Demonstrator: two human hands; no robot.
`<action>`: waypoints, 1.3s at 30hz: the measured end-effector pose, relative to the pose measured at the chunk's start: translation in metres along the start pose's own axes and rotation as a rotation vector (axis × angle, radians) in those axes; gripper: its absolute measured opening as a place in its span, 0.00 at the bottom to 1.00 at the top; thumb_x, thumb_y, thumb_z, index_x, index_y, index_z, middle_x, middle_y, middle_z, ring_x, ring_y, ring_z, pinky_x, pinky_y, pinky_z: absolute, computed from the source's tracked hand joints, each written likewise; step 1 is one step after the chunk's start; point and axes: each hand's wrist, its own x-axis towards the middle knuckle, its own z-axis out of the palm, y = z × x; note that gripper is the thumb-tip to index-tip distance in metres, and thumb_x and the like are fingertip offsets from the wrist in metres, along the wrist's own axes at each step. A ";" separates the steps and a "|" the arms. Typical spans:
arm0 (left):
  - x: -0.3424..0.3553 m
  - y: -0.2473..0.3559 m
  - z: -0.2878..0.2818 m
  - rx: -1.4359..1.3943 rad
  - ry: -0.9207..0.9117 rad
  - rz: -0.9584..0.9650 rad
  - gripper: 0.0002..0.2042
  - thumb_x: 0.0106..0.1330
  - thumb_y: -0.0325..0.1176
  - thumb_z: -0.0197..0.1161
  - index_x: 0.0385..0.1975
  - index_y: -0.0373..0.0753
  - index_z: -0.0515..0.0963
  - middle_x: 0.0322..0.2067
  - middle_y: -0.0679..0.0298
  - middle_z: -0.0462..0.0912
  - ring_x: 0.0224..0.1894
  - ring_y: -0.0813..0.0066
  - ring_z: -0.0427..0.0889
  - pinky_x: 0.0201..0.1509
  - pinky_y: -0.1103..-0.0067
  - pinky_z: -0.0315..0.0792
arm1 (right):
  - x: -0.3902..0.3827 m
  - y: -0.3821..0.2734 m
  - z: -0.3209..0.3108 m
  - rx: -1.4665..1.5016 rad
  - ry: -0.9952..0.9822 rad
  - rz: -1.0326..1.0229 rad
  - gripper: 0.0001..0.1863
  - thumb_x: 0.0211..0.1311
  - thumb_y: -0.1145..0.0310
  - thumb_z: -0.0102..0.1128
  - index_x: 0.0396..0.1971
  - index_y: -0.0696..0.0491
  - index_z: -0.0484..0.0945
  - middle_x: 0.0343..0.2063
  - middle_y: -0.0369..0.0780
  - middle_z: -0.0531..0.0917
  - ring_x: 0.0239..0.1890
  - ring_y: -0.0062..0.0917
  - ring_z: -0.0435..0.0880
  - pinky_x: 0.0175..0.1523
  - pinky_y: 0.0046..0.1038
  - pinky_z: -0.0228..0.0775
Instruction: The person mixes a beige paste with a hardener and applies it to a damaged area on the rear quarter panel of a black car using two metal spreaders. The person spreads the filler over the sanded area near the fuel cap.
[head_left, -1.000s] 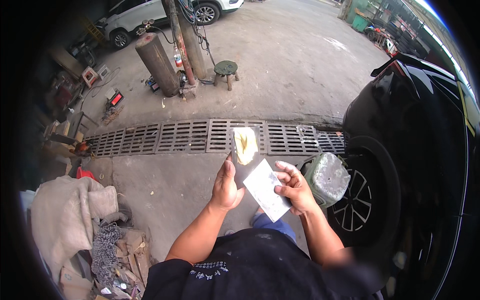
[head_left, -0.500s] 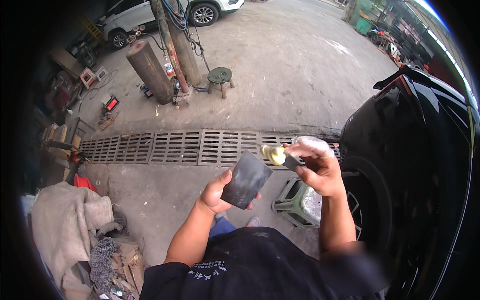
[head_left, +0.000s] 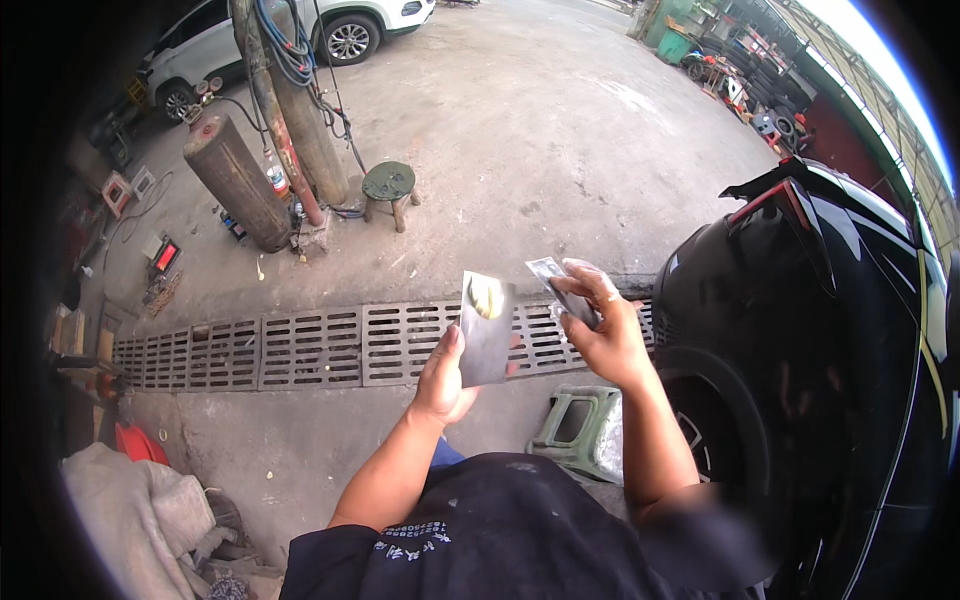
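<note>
My left hand [head_left: 447, 372] holds up a flat grey rectangular sheet [head_left: 486, 330] with a yellowish patch near its top edge. My right hand [head_left: 600, 330] grips a crumpled clear plastic wrapper [head_left: 553, 281] just to the right of the sheet. Both hands are raised in front of me, over a metal drain grate [head_left: 310, 346] in the concrete floor. The sheet and the wrapper are apart.
A black car [head_left: 840, 370] with its wheel fills the right side. A green plastic stool [head_left: 580, 428] stands below my right arm. Farther off are a rusty gas cylinder [head_left: 235, 182], a post with hoses [head_left: 290, 90], a round stool [head_left: 388, 184], a white car [head_left: 300, 30]. Cloth heap [head_left: 140, 510] lies lower left.
My view has lifted and the hands rose higher. The right hand pulled the clear wrapper away to the right of the grey sheet, which the left hand keeps upright.
</note>
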 end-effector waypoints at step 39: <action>0.457 0.013 -0.016 0.705 -0.225 0.345 0.27 0.73 0.47 0.45 0.63 0.31 0.61 0.56 0.57 0.72 0.59 0.70 0.69 0.63 0.74 0.61 | 0.337 0.192 -0.116 1.146 0.056 0.432 0.34 0.49 0.86 0.59 0.59 0.56 0.62 0.48 0.47 0.79 0.46 0.29 0.81 0.49 0.30 0.76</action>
